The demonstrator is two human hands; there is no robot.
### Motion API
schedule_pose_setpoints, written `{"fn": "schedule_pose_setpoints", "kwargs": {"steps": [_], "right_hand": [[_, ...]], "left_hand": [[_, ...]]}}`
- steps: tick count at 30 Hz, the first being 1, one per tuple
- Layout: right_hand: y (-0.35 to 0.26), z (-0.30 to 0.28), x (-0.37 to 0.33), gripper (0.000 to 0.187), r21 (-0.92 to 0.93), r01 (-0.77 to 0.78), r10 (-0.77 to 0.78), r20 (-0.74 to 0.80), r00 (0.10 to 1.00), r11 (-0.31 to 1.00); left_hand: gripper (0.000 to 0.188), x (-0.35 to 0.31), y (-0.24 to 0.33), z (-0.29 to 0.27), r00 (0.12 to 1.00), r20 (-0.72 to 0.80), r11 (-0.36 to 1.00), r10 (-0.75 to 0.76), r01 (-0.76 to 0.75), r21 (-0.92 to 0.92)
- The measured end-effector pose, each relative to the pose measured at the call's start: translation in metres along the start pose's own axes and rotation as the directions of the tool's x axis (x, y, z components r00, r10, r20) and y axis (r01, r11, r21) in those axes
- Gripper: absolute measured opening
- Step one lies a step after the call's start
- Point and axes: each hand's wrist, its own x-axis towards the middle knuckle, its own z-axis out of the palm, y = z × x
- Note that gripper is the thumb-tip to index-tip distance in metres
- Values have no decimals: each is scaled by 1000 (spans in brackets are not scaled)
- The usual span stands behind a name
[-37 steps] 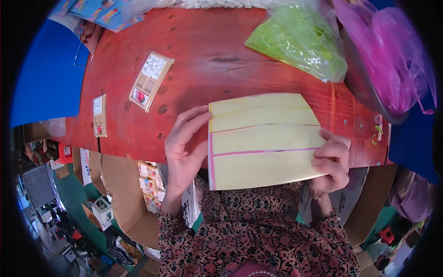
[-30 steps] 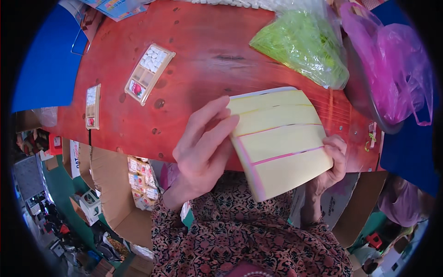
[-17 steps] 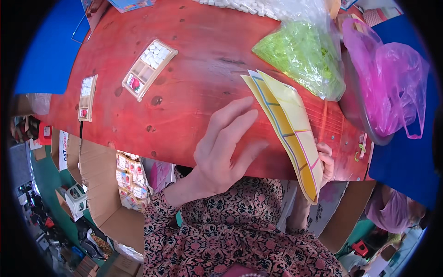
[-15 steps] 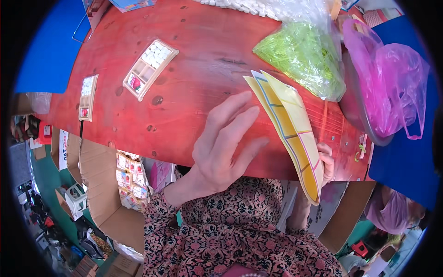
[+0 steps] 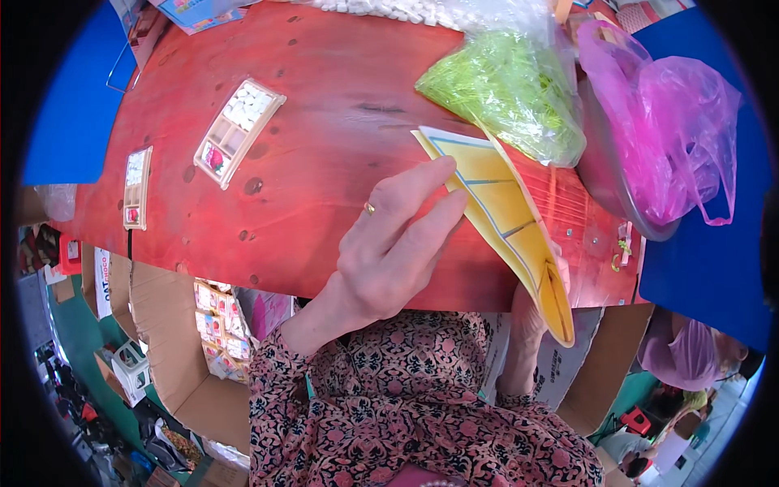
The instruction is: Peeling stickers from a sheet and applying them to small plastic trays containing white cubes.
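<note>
A folded yellow sheet (image 5: 495,191) with blue-grey grid lines is held slanting over the near right of the table, its layers parted at the top. My left hand (image 5: 385,243), with a gold-coloured ring, has its index and middle fingertips at the sheet's left edge; its thumb is hidden. Behind the sheet's lower right side, my right hand (image 5: 561,272) grips it, mostly covered by it. Farther left lies a small cream compartment tray (image 5: 233,138) holding white pieces and a red strawberry-like piece. A similar tray (image 5: 136,193) lies near the table's left edge.
A clear bag of green shreds (image 5: 511,97) lies at the far right, beside a pink plastic bag (image 5: 673,138) over a grey basin (image 5: 604,154). White pieces (image 5: 389,10) are heaped at the back. Below the table's left side stands a cardboard box (image 5: 166,325) with several small packs.
My left hand has come to the sheet's left edge, its fingers closing in. The sheet has tilted and spread at the top. The whole view has shifted slightly.
</note>
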Motion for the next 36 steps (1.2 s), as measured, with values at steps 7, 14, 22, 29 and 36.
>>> {"fn": "schedule_pose_setpoints", "kwargs": {"steps": [7, 14, 22, 29, 36], "right_hand": [[-3, 7, -1, 12, 106, -129, 154, -283, 947, 986], [-2, 9, 0, 14, 112, -114, 143, -298, 944, 987], [-78, -116, -55, 42, 227, -372, 435, -409, 802, 900], [-81, -229, -184, 26, 180, -871, 881, -226, 416, 458], [39, -202, -165, 29, 421, -752, 855, -356, 377, 507]], "left_hand": [[28, 6, 7, 6, 999, -1, 999, 33, -33, -10], [25, 9, 11, 1, 997, 67, 999, 36, -36, -1], [27, 2, 20, -13, 998, 7, 998, -67, 67, -19], [14, -16, 3, -32, 978, -28, 973, -205, 207, 104], [13, -22, -15, -58, 909, -158, 894, -385, 410, 183]]}}
